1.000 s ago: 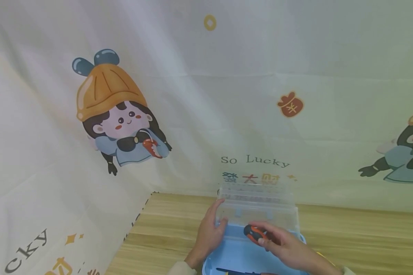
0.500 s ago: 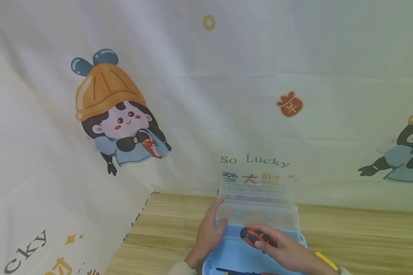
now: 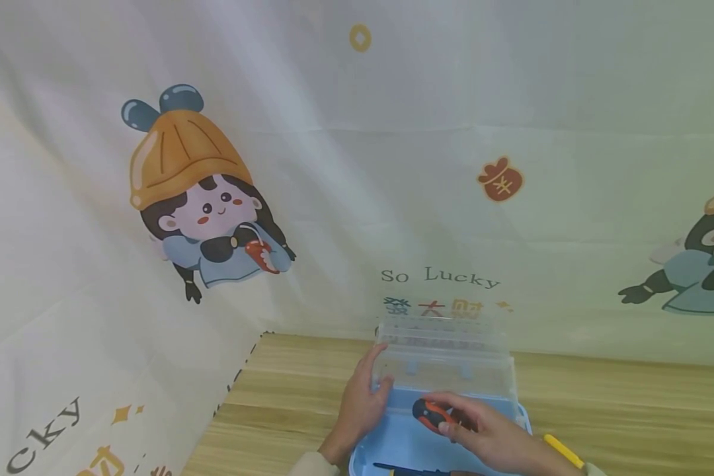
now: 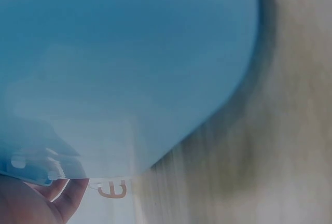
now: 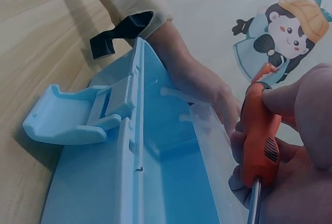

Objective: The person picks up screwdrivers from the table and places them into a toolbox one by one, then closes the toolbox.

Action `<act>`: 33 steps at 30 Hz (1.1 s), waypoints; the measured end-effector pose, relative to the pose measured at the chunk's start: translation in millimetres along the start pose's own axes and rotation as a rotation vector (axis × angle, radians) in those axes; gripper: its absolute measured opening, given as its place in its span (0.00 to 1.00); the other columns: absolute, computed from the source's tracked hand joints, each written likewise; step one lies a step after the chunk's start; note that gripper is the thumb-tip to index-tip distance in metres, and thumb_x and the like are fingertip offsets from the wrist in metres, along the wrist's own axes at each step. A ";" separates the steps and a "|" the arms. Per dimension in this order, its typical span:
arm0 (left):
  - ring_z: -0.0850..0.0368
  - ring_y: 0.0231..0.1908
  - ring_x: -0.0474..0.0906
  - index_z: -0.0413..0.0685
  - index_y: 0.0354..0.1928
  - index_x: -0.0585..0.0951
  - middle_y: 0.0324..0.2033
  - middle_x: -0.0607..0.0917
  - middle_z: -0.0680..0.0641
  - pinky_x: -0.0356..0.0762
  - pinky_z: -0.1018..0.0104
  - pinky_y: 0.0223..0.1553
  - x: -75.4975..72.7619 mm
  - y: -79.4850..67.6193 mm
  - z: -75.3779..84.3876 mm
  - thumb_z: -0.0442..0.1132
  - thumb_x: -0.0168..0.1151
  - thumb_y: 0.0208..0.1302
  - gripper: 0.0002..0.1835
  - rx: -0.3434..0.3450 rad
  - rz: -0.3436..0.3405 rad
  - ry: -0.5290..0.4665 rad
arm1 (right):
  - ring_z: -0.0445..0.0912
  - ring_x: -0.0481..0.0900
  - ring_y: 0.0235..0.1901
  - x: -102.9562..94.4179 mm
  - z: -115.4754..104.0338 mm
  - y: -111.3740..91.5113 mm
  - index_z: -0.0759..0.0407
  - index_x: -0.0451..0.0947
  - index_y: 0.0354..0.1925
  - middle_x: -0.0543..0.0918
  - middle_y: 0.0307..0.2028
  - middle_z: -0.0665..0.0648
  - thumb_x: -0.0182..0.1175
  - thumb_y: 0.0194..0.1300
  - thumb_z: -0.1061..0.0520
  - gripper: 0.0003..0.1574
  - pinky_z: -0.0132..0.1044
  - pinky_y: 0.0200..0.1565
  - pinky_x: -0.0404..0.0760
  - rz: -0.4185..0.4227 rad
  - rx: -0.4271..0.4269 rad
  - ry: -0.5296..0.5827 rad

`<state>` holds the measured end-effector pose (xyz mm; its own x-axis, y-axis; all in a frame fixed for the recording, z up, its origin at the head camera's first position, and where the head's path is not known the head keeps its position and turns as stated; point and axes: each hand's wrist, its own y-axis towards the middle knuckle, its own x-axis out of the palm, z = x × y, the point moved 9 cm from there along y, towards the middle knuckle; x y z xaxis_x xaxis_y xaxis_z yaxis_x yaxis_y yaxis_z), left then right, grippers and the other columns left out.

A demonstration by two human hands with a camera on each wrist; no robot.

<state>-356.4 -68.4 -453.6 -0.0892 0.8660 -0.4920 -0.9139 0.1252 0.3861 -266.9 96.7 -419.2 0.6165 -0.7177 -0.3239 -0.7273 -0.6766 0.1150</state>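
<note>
My right hand holds a screwdriver by its orange-and-black handle, above the inside of a light blue toolbox. In the right wrist view the metal shaft points down from the handle, with thumb and fingers wrapped round it; its tip is out of frame. My left hand grips the toolbox's back left corner, thumb at the inner side and fingers along the raised clear lid. The left wrist view shows mostly the toolbox's blue wall and part of the fingers.
Along the near side of the toolbox lies a dark thin tool, cut off by the frame edge. A yellow bar lies on the wooden table to the right. An unfastened blue latch sticks out in front. A printed curtain hangs behind.
My right hand has moved slightly left and toward me with the screwdriver, so more of the yellow bar shows. The left hand has stayed at the toolbox corner.
</note>
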 end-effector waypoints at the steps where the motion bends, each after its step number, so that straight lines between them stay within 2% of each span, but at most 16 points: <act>1: 0.43 0.70 0.65 0.53 0.70 0.68 0.70 0.70 0.45 0.62 0.40 0.69 0.0 0.1 0.0 0.35 0.57 0.67 0.29 0.002 -0.001 -0.003 | 0.41 0.78 0.46 0.4 0.2 0.1 0.64 0.64 0.70 0.76 0.58 0.67 0.46 0.78 0.55 0.27 0.31 0.44 0.78 -0.002 -0.005 -0.008; 5: 0.43 0.70 0.65 0.53 0.70 0.67 0.70 0.70 0.45 0.62 0.40 0.68 0.3 -0.2 -0.5 0.36 0.57 0.68 0.29 -0.004 -0.009 -0.015 | 0.44 0.78 0.43 2.4 1.7 0.3 0.64 0.66 0.69 0.80 0.54 0.61 0.47 0.78 0.56 0.26 0.32 0.43 0.78 -0.020 -0.014 -0.011; 8: 0.43 0.70 0.65 0.54 0.70 0.67 0.70 0.70 0.45 0.63 0.40 0.68 0.2 -0.4 -0.6 0.35 0.57 0.67 0.29 -0.006 -0.010 -0.014 | 0.45 0.79 0.44 3.8 4.2 0.2 0.62 0.67 0.68 0.80 0.56 0.60 0.47 0.78 0.55 0.25 0.32 0.44 0.78 -0.031 0.005 -0.002; 12: 0.43 0.70 0.65 0.56 0.70 0.67 0.70 0.69 0.45 0.63 0.40 0.68 0.0 -0.4 -0.8 0.35 0.57 0.67 0.30 -0.003 -0.009 -0.002 | 0.44 0.79 0.44 5.4 5.9 0.7 0.62 0.68 0.68 0.79 0.57 0.62 0.47 0.78 0.55 0.25 0.32 0.43 0.79 -0.039 0.015 0.007; 16: 0.43 0.70 0.64 0.57 0.71 0.67 0.70 0.69 0.45 0.62 0.41 0.69 0.1 0.1 -1.2 0.35 0.57 0.67 0.30 0.003 -0.007 0.009 | 0.41 0.79 0.42 7.6 5.2 2.2 0.64 0.68 0.67 0.80 0.55 0.61 0.48 0.78 0.56 0.25 0.32 0.42 0.79 -0.049 -0.006 0.013; 23: 0.43 0.70 0.65 0.51 0.70 0.68 0.70 0.70 0.44 0.62 0.42 0.69 -0.8 0.2 0.2 0.35 0.58 0.66 0.30 0.027 0.006 0.006 | 0.40 0.79 0.43 13.0 5.0 5.4 0.64 0.70 0.65 0.82 0.52 0.58 0.51 0.76 0.57 0.24 0.31 0.42 0.79 -0.061 -0.029 0.030; 33: 0.43 0.70 0.65 0.51 0.70 0.68 0.70 0.70 0.43 0.62 0.41 0.69 -1.3 0.0 0.9 0.35 0.58 0.66 0.30 0.027 0.009 0.005 | 0.38 0.80 0.45 20.1 3.5 10.8 0.60 0.71 0.65 0.81 0.54 0.57 0.51 0.76 0.56 0.23 0.31 0.47 0.79 -0.073 -0.049 0.016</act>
<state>-356.0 -69.1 -452.3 -0.0994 0.8649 -0.4921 -0.9022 0.1302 0.4111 -263.4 75.5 -427.7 0.6725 -0.6681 -0.3184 -0.6644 -0.7346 0.1379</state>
